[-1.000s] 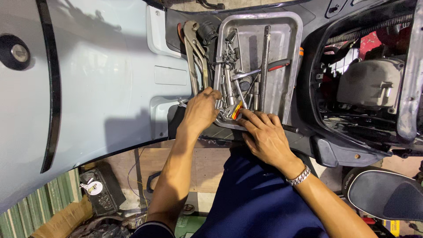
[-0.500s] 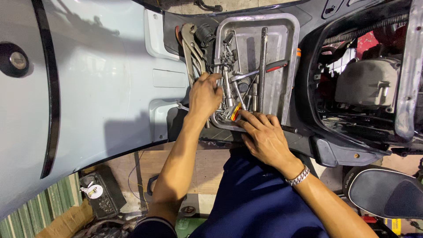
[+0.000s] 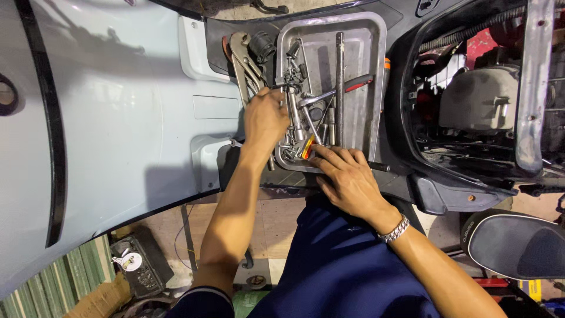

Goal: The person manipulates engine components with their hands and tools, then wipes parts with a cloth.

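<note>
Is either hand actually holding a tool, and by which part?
Left hand fingers close on a metal tool in the tray, grip point hidden. Right hand rests at the tray's near edge; hold unclear.

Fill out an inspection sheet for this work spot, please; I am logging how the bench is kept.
Surface: pale blue scooter body panel and dark frame, bearing a metal tray.
Job's things: tray holds sockets, wrenches, a long rod and a red-handled tool, piled at its near end.
Clutter: locking pliers and a black rubber piece lie beside the tray.
Hands: left hand reaches into the tools, whether it grips one is hidden; right hand rests on the tray's near edge beside an orange-handled tool, wristwatch on it.
Cables: thin wire on the floor.
Surroundings: open engine bay, scooter seat, black box.
</note>
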